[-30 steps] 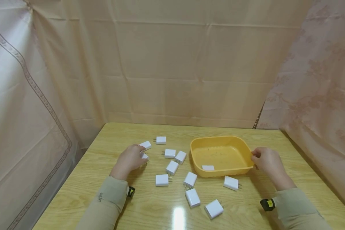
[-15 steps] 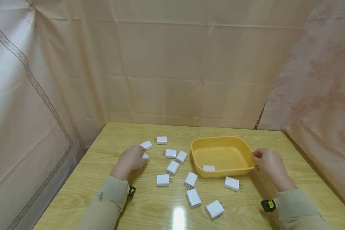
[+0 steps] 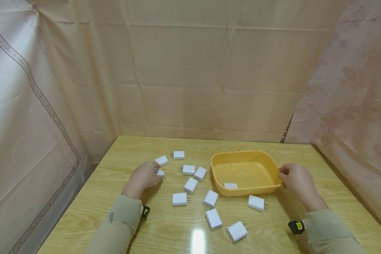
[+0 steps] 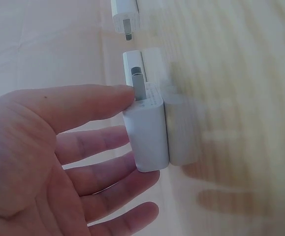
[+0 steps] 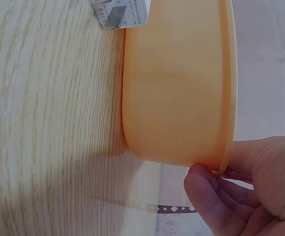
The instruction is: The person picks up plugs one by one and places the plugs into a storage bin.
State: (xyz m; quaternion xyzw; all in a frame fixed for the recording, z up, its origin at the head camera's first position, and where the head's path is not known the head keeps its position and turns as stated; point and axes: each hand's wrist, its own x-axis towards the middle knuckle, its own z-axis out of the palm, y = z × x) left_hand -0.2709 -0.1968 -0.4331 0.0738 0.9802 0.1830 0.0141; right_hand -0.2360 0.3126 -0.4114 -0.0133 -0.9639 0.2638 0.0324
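Observation:
At the left of the table, my left hand (image 3: 143, 178) pinches a white plug-in charger (image 4: 149, 132) between thumb and fingers. The charger is down at the table surface, its metal prongs beside the thumb tip in the left wrist view. Just beyond it lies another white charger (image 3: 161, 161). On the right side, my right hand (image 3: 297, 179) grips the right rim of a yellow plastic basin (image 3: 246, 173) with thumb and fingers. One white charger (image 3: 230, 185) lies inside the basin near its front wall.
Several white chargers lie scattered on the wooden table (image 3: 152, 229) between the hands, including one charger (image 3: 179, 199) near the middle and one charger (image 3: 237, 231) closest to me. Another charger (image 3: 255, 203) lies in front of the basin. Cloth curtains (image 3: 184, 70) hang behind the table.

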